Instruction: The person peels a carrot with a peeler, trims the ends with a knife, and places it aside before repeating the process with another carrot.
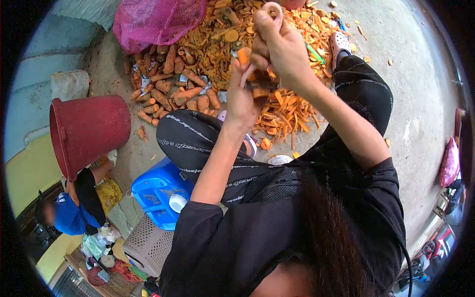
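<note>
At the top centre my left hand (241,99) is closed around a carrot (243,55), whose orange end shows above the fingers. My right hand (282,49), just beside and above it, is closed on a pale ring-like handle (273,11). The tool's working part is blurred between the two hands. Under them lies a heap of orange peelings (284,111), with more peelings (213,44) behind. Whole carrots (173,94) lie on the floor to the left of my left hand.
A pink mesh bag (153,22) is at the upper left, above a red bucket (91,133). A blue jug (163,190) stands beside my leg, near a grey crate (148,242). Another person (74,213) sits at the left. A green-handled item (315,54) lies among the peelings.
</note>
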Demonstrator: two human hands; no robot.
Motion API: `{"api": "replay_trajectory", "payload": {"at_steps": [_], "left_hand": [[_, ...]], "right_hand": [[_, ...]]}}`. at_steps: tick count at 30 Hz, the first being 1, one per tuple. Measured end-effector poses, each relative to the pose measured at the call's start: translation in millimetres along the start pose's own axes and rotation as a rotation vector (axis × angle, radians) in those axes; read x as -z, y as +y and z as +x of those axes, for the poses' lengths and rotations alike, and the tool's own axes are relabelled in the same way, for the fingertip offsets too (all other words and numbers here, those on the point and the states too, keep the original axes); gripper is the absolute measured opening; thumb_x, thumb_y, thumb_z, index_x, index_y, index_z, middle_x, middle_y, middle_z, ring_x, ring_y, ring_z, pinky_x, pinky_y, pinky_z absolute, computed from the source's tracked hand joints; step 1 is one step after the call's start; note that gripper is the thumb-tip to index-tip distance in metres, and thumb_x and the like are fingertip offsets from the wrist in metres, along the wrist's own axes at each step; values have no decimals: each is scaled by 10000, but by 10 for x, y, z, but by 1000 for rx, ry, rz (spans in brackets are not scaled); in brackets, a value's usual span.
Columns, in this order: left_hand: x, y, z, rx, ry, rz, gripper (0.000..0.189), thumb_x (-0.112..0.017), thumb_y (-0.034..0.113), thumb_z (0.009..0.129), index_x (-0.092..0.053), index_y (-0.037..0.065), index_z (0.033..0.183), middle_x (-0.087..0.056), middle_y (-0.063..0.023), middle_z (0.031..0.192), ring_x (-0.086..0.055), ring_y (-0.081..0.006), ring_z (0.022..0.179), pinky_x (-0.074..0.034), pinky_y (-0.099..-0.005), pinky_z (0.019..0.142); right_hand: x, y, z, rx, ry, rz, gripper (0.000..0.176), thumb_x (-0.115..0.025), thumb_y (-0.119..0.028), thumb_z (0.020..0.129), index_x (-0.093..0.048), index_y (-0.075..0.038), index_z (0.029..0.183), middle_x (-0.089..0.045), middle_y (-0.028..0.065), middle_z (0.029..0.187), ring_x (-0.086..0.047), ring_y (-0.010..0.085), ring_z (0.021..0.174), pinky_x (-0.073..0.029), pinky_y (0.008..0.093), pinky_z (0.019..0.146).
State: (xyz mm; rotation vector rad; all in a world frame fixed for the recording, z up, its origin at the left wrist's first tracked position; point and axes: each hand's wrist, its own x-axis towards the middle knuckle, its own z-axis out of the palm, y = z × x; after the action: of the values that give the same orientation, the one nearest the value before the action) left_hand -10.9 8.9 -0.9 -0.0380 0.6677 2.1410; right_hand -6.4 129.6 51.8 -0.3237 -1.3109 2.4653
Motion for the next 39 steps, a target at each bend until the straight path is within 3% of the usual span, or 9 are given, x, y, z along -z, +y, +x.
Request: {"api": "replay_trajectory", "payload": {"at_steps": [5, 9, 10, 13, 16, 18, 21, 32, 39], "left_hand": [[-153, -41, -18, -93, 35, 213, 482, -220, 413, 1006, -450, 62, 1244, -432, -43, 1220, -502, -140, 1035, -453, -320, 905], [63, -48, -84, 65, 42, 393, 499, -224, 462, 992, -483, 56, 1122, -545, -49, 929, -562, -117, 744, -497, -243, 670], [22, -63, -83, 39, 49, 537, 493, -259, 499, 976, -487, 70, 1054, -521, -27, 771, -537, -121, 659, -478, -261, 619], [-66, -14, -46, 58, -93, 218, 488, -293, 513, 966, -489, 74, 1053, -501, -27, 789, -530, -137, 670, -471, -291, 605], [-57, 30, -22, 50, 110, 140, 387, -374, 463, 962, -494, 108, 1061, -522, -38, 845, -532, -162, 739, -452, -316, 614], [-55, 31, 39, -7, 251, 83, 320, -418, 420, 958, -508, 126, 1046, -558, -56, 874, -555, -179, 791, -466, -352, 669], [152, 37, 59, 19, 199, 17, 334, -415, 428, 956, -519, 122, 1039, -572, -71, 868, -570, -187, 802, -483, -376, 708], [-7, 103, -4, 64, 121, -81, 386, -364, 392, 976, -567, 116, 798, -620, -34, 880, -607, -182, 854, -507, -344, 805], [-60, 60, -56, 30, 35, -13, 434, -335, 462, 971, -540, 98, 1090, -579, -16, 1001, -558, -147, 939, -468, -322, 818]], "right_hand": [[104, 0, 120, 36, 24, -148, 216, -422, -304, 984, -416, -126, 862, -372, -43, 618, -361, 60, 463, -347, 213, 429], [233, -43, 404, 18, 92, -40, 205, -446, -279, 975, -435, -102, 872, -389, -39, 636, -414, 60, 531, -362, 220, 463], [331, 9, 574, 431, 171, -648, 235, -477, -270, 962, -443, -50, 884, -436, -20, 659, -443, 89, 561, -386, 242, 514], [477, 96, 662, 311, 145, -701, 261, -488, -255, 954, -464, 4, 933, -492, 11, 686, -480, 114, 608, -398, 255, 563], [404, 38, 594, 789, 145, -961, 273, -461, -252, 963, -478, 10, 1035, -497, 19, 635, -481, 132, 525, -422, 289, 494], [191, -277, 383, 405, -29, -468, 212, -418, -258, 982, -444, -52, 1025, -430, 6, 585, -420, 106, 425, -403, 271, 402], [19, -322, 91, 227, -44, -71, 159, -390, -258, 993, -386, -108, 941, -385, -3, 568, -393, 75, 412, -375, 223, 382], [-71, 15, -148, 143, -23, -76, 239, -425, -300, 983, -393, -79, 899, -341, -3, 551, -326, 78, 418, -333, 237, 389], [-67, -110, -92, -65, -34, 44, 185, -385, -273, 996, -344, -131, 885, -339, -36, 595, -348, 62, 450, -321, 214, 390]]}}
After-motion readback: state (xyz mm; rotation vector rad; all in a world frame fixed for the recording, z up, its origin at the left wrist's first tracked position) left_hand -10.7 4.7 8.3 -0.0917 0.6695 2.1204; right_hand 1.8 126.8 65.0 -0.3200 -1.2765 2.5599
